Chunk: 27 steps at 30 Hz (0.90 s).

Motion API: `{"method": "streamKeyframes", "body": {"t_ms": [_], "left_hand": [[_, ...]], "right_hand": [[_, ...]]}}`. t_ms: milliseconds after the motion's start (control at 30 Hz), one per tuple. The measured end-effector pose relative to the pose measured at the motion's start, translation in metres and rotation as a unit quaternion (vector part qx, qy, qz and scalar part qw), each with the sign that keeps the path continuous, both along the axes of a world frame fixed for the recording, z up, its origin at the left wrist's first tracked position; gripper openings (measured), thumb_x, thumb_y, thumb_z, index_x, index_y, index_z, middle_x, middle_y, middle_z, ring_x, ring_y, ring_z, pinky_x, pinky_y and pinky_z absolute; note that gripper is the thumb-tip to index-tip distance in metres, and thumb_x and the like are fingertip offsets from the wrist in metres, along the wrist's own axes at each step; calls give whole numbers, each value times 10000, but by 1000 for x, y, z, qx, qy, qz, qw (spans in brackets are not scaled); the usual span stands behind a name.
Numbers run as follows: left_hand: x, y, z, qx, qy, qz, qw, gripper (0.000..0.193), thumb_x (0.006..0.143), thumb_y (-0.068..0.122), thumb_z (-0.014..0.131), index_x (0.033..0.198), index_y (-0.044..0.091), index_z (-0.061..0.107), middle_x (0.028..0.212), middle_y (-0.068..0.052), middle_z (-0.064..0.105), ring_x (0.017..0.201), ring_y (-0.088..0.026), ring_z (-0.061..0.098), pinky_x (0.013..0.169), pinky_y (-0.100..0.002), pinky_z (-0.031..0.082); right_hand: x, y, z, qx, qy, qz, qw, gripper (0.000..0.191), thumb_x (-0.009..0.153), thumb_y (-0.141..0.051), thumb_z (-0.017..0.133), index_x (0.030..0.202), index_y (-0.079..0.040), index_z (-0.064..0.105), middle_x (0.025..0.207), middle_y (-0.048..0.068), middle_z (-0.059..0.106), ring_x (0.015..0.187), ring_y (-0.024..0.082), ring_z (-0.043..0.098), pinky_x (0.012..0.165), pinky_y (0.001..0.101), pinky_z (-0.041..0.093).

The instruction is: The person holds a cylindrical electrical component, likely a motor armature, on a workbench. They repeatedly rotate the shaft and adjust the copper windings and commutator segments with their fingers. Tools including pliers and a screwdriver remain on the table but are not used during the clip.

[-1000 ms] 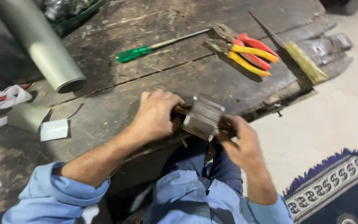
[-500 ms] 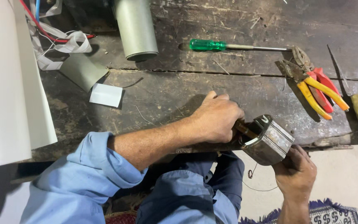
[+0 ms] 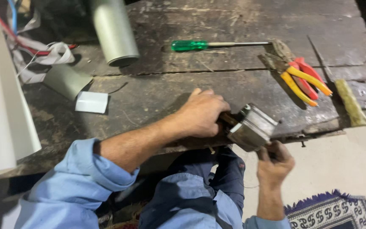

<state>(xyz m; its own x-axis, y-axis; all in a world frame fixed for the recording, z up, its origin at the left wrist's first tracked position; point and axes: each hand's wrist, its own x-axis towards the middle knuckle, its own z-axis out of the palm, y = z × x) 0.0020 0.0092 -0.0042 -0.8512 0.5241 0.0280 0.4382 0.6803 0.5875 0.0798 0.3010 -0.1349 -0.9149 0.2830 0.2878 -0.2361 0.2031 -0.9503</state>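
Note:
A grey metal motor core (image 3: 253, 127), blocky with a brown winding end, sits at the near edge of the dark wooden bench (image 3: 242, 17). My left hand (image 3: 202, 113) is closed over its left end, pressing it against the bench edge. From below the edge, my right hand (image 3: 274, 161) grips its right underside, a little blurred. Both blue sleeves and my lap fill the lower part of the head view.
On the bench lie a green-handled screwdriver (image 3: 217, 44), two pairs of pliers with yellow and red handles (image 3: 303, 80), a wood-handled tool (image 3: 348, 99), a grey pipe (image 3: 113, 32), a small white box (image 3: 92, 102) and loose wires (image 3: 43, 51). A white panel (image 3: 1, 106) stands at left; a patterned rug (image 3: 331, 214) lies below right.
The view has swung right and closer. My right hand has slid down beneath the motor core; my left hand keeps its hold on the core's left end.

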Motion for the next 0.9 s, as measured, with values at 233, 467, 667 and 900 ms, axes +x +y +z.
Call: {"method": "streamKeyframes", "body": {"t_ms": [233,467,667,900], "left_hand": [[9,-2,33,137,105,-90,981,1107,670,355,880,1586,16,359,1553,-284,332,1399,-487,352,1122,-596,320],[47,62,28,45,290,-14,956,817,642,368,896,1399,279,603,1541,-117,449,1340,-449,448,1071,-588,428],[42,67,22,35,288,3,957,728,688,287,891,1372,312,643,1549,-62,474,1155,-371,523,993,-528,479],[35,73,20,27,296,10,955,744,665,275,916,1356,317,644,1523,-75,487,1175,-358,531,1025,-533,423]], "right_hand": [[5,-46,31,181,47,-41,981,286,854,-68,884,798,16,617,711,57,588,634,127,524,581,293,415],[12,-40,59,71,66,49,994,160,959,-74,680,835,5,618,734,31,599,655,86,575,586,265,452],[4,-31,50,61,62,54,995,218,943,-17,696,750,37,612,651,32,568,601,83,487,552,264,388],[15,-24,14,-171,-4,101,980,404,983,25,633,654,-45,409,655,-27,486,596,49,408,538,239,306]]}}
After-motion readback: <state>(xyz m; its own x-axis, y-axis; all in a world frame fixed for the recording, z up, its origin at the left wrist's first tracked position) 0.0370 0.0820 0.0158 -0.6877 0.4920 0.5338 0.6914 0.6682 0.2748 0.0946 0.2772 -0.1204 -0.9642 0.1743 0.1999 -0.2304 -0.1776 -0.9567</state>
